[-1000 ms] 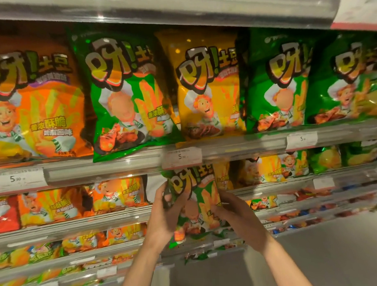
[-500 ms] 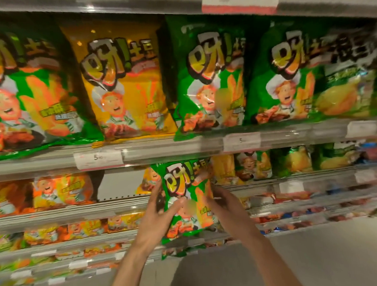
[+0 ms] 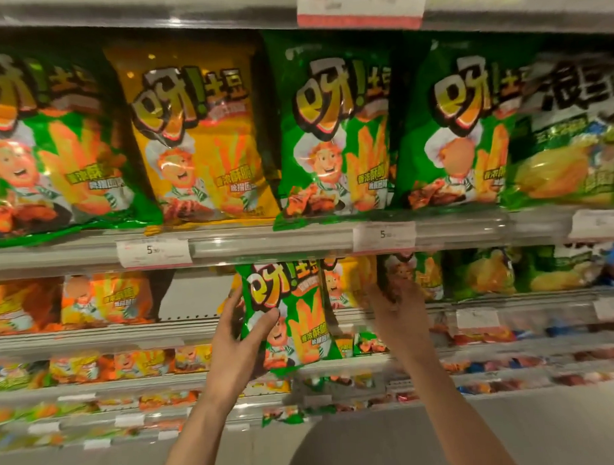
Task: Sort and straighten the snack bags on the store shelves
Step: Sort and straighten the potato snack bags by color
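Straight ahead, my head camera faced store shelves packed with snack bags. My left hand (image 3: 238, 342) gripped a small green snack bag (image 3: 287, 316) by its left edge, thumb curled across the front and fingers behind. That bag hung upright in front of the second shelf (image 3: 93, 335), its top just under the edge of the upper shelf (image 3: 271, 242).

My right hand (image 3: 393, 299) reached to the right of that bag, fingers curled around the lower part of another green bag (image 3: 413, 274) standing on the second shelf. It was blurred, so I could not tell how firm the hold was. Between the two hands stood a small yellow bag (image 3: 349, 283) on the same shelf.

Along the upper shelf stood large bags in a row: a green one at the left edge (image 3: 48, 151), a yellow one (image 3: 194, 139), two green ones (image 3: 333, 134) (image 3: 458, 126), and a pale green bag (image 3: 570, 136) at the right edge. White price tags (image 3: 155, 251) clipped to that shelf's front edge read 5. Small orange bags (image 3: 106, 298) sat at the second shelf's left end.
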Available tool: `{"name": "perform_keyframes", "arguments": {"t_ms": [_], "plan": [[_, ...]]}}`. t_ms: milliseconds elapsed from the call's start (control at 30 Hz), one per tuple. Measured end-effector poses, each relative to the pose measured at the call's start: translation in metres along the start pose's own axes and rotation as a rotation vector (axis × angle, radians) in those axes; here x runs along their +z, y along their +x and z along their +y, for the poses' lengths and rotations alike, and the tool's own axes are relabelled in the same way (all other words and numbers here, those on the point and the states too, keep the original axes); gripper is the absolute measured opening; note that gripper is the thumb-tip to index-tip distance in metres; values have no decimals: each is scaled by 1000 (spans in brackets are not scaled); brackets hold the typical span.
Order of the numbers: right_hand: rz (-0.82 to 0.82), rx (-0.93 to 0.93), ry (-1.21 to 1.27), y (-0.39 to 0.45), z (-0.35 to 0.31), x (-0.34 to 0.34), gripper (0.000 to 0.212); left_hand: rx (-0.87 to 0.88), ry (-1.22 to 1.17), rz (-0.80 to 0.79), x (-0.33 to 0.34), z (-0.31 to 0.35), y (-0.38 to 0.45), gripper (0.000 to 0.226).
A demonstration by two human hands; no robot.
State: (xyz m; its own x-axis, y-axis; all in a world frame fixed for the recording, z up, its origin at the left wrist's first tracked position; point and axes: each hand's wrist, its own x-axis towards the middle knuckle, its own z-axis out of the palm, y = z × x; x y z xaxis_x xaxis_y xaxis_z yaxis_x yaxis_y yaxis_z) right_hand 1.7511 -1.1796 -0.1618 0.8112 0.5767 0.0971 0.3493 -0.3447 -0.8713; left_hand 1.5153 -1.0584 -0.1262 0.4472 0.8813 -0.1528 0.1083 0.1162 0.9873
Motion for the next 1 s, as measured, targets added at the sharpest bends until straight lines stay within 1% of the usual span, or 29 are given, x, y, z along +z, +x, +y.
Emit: {"name": "perform_keyframes", "arguments": {"t_ms": [100, 167, 300, 467, 600, 733, 867, 1000], "plan": [[-103, -11, 16, 4, -9, 9, 39, 36, 41, 5, -5, 4, -1, 62], [-130, 29, 33, 5, -11, 14, 37, 44, 66, 2, -8, 8, -2, 58], [-88, 59, 21, 6, -10, 20, 42, 44, 57, 12, -11, 14, -5, 46], [-30, -1, 19, 13, -23, 18, 32, 48, -12, -5, -9, 22, -9, 44], [-5, -31, 5, 14, -21, 15, 36, 57, -15, 2, -9, 21, -11, 49], [29, -40, 43, 17, -17, 1, 39, 67, 14, 11, -12, 21, -12, 42], [-77, -34, 96, 17, -21, -12, 34, 59, 29, 29, -12, 18, -11, 43], [-191, -20, 115, 3, -19, -23, 22, 39, 58, 30, -12, 13, -13, 45]]}}
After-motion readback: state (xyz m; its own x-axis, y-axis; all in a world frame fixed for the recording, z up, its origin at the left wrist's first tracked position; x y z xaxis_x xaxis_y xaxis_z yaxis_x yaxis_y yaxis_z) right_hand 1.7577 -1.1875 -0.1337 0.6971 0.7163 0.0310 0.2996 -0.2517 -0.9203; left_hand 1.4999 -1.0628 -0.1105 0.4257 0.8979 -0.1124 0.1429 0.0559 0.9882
